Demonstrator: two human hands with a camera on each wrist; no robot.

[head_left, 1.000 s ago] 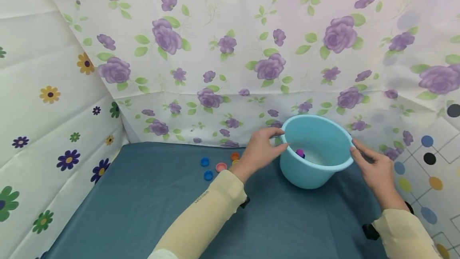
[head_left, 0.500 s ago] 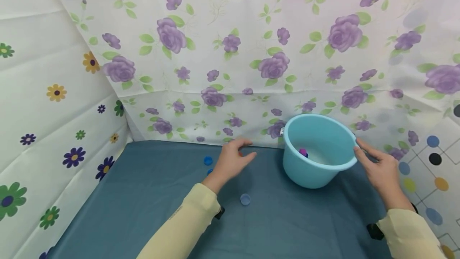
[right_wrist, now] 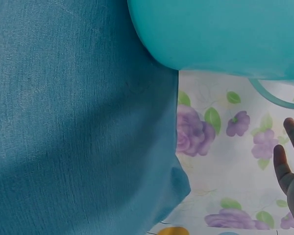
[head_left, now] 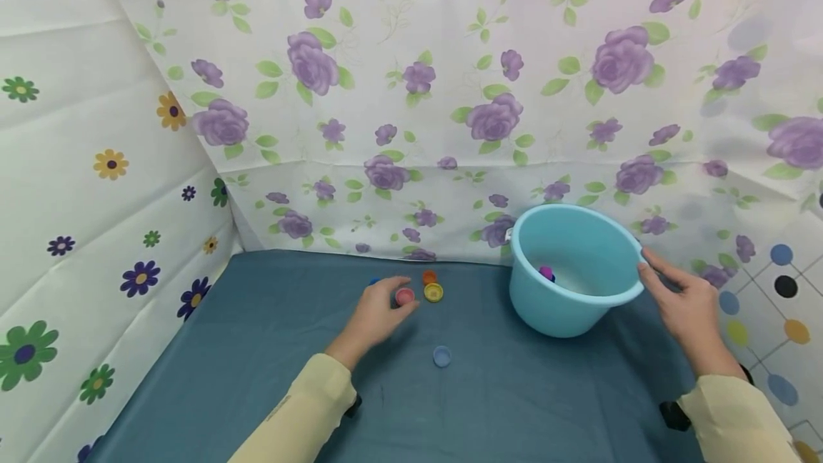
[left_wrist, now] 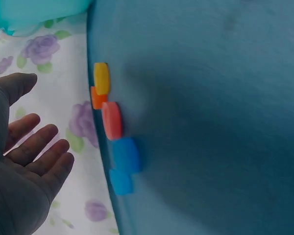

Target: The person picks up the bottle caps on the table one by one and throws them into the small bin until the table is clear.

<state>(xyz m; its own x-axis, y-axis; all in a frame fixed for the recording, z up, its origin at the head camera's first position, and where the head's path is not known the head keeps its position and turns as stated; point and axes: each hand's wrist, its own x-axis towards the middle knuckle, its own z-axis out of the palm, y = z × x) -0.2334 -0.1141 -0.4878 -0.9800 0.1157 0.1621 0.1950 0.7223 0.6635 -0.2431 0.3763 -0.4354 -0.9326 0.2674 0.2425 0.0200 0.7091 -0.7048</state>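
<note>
A light blue plastic bucket (head_left: 559,316) stands at the right of the cloth-covered table, with a small magenta and dark blue piece (head_left: 546,274) inside. My right hand (head_left: 688,309) holds its right rim between thumb and forefinger; other fingers (right_wrist: 280,169) stretch out below it in the right wrist view. Over the small round caps hovers my left hand (head_left: 373,316), thumb and fingers apart and nothing between them. Nearest it is a pink cap (head_left: 404,296). A yellow cap (head_left: 434,292) and an orange cap (head_left: 429,277) lie beyond. Blue caps (left_wrist: 126,155) are mostly hidden by the hand in the head view.
A pale blue cap (head_left: 441,356) lies alone nearer the front. Dark blue-green cloth (head_left: 514,406) covers the table. Flowered sheets (head_left: 360,106) hang behind it and at the left; a dotted sheet (head_left: 765,306) is at the right.
My left hand has left the bucket's left rim and moved left and down to the caps. The right hand stays at the rim, and the bucket looks unmoved.
</note>
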